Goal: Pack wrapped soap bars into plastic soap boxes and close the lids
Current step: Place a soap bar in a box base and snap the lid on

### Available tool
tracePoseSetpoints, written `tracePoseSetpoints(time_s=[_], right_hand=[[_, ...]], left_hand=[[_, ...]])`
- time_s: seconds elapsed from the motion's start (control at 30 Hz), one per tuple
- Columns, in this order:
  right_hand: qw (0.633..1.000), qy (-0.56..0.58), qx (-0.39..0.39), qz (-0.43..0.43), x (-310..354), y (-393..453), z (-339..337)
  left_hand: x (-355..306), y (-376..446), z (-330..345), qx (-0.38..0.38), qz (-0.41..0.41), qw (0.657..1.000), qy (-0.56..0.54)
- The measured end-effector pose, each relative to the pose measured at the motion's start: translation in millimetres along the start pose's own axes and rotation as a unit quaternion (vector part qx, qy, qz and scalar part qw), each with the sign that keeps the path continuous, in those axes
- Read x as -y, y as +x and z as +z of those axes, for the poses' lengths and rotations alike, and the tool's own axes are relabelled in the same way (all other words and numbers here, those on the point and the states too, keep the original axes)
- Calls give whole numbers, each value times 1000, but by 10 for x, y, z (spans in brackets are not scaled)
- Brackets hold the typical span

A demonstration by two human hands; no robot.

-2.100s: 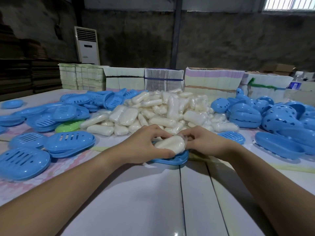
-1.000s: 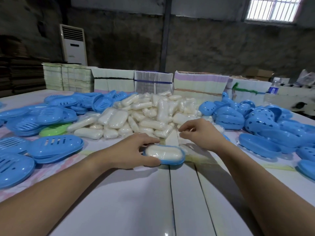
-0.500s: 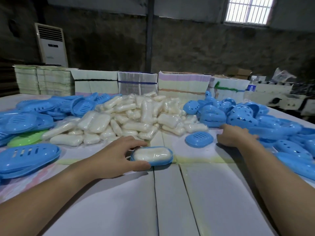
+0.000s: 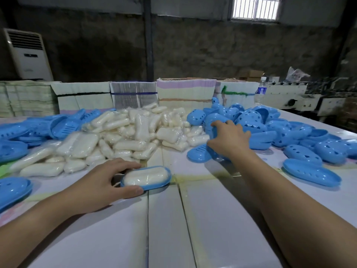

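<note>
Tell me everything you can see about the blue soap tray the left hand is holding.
The blue soap tray is a shallow oval of glossy plastic, lying flat and lidless on the white table. One wrapped soap bar, white in clear film, fills it. The left hand grips its left end, thumb on the near rim, fingers over the far rim.
</note>
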State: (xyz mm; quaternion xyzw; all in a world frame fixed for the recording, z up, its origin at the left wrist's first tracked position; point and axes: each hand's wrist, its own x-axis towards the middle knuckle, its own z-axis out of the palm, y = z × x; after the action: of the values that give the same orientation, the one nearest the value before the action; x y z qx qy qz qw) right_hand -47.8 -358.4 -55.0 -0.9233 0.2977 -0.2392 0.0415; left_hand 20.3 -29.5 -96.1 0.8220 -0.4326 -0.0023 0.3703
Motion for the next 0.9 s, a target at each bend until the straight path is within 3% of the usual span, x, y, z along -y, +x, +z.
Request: tracePoseSetpoints(time_s=[0.1,0.17,0.27,0.33,0.47,0.6,0.7,0.9], right_hand=[[984,152,-85,-41,103,-30,-53],[941,320,-104,-47,231,-99,-109],[854,518,-38,-42,451,-260,-188],[823,564,20,-67,584,-389,-161],[801,560,144,-155,773,-608,-32],[827,440,243,-251,775,-654,-1],[849,366,254,-284,785,-655,21],[856,339,247,-303,808,-659,67]], left_hand=[[10,-6,-7,1,-8,1000,2],[6,-4,-5,-3,-12,1000,-7],[-15,11,11,-14,-24,999,-17],[-26,10,11,-21,-35,999,-15],[-26,18,12,-31,-30,999,-28],[-1,20,12,-49,-43,997,-48],[16,24,-6,-44,-39,997,-43],[21,30,-35,-26,-31,998,-48]])
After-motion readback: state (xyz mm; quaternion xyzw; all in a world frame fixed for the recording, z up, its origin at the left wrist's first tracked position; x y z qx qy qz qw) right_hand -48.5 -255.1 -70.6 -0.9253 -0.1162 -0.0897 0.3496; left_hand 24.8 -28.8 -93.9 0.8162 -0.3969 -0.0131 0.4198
